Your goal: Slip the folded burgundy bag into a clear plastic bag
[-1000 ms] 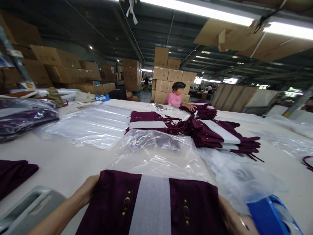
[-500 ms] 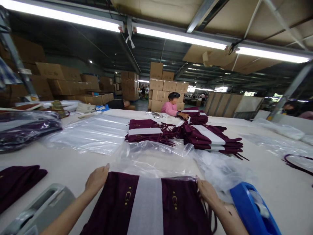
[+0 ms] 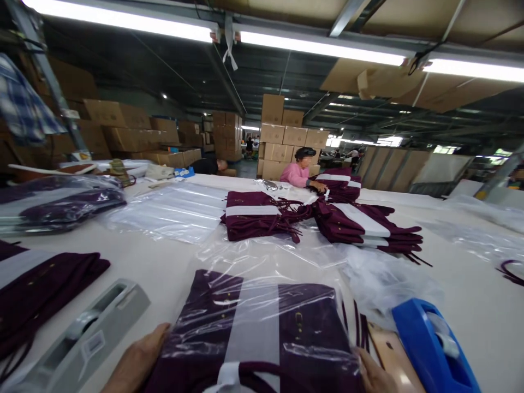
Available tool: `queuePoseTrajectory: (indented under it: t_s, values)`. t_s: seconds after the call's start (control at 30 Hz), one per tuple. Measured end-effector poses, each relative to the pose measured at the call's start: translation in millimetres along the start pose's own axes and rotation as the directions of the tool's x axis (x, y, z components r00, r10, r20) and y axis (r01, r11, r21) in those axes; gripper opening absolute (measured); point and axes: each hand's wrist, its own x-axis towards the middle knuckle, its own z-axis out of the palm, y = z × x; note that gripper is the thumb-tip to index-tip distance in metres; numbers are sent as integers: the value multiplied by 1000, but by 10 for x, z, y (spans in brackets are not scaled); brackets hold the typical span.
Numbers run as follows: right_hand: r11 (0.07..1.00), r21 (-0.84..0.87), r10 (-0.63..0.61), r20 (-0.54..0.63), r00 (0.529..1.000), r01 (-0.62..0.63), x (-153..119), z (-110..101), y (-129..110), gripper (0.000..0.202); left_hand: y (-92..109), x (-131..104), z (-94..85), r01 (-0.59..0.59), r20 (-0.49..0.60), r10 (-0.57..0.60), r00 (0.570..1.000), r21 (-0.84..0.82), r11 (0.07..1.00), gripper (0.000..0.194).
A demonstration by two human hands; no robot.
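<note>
A folded dark purple garment (image 3: pixel 311 311) with a white paper band (image 3: pixel 256 316) and small buckles lies at the front centre, its upper part inside a clear plastic bag (image 3: pixel 270 267). My left hand (image 3: pixel 141 355) is at the left edge of the bag, fingers closed round the edge of bag and garment. At the right edge, my right hand (image 3: pixel 372 371) is partly in view, its fingers pressed on the side of the bag; the fingertips are hidden. Purple straps curve across the bottom of the garment.
A grey tape dispenser (image 3: pixel 118 311) is at the left, a blue one (image 3: pixel 434 344) at the right beside a phone (image 3: pixel 393 349). Purple stacks (image 3: pixel 254 213) and plastic bags (image 3: pixel 176 210) lie farther back. A person in pink (image 3: pixel 295 173) reaches over the far stack.
The clear bag now covers much of the garment. Both my hands have moved down toward the frame's bottom edge, and the view has shifted slightly left.
</note>
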Motion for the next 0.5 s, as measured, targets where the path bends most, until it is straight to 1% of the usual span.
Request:
queuePoseTrajectory:
  t_s: [0.07,0.1,0.17,0.2,0.27,0.3,0.33,0.4,0.5]
  values:
    - [998,-51,48,46,998,-46,46,-3,-172,43,107,9,14,63,19,-66,998,109,992,38]
    - [996,-68,66,72,995,-61,71,-15,-275,42,183,25,7,62,18,-66,998,161,985,39]
    - [999,-17,43,145,988,-41,91,-38,-476,42,325,45,-13,23,19,-27,999,205,978,37]
    - [998,58,1,193,981,-12,80,-44,-563,43,376,41,-20,-5,18,2,1000,178,984,37]
    - [969,248,-86,271,959,17,18,-39,-700,47,428,3,-19,-57,-19,58,998,22,998,38]
    - [947,321,-98,289,952,0,-27,-32,-749,50,430,-29,-12,-74,-48,70,996,-78,994,39]
    - [930,366,-84,296,951,-32,-79,-26,-786,52,420,-67,-3,-77,-69,66,995,-168,983,39]
    - [918,389,-40,294,955,-81,-193,-33,-823,54,380,-157,15,-48,-44,36,998,-312,949,40]
    - [952,301,-30,285,958,-60,-378,-99,-784,52,318,-332,3,31,7,-31,1000,-419,907,48]
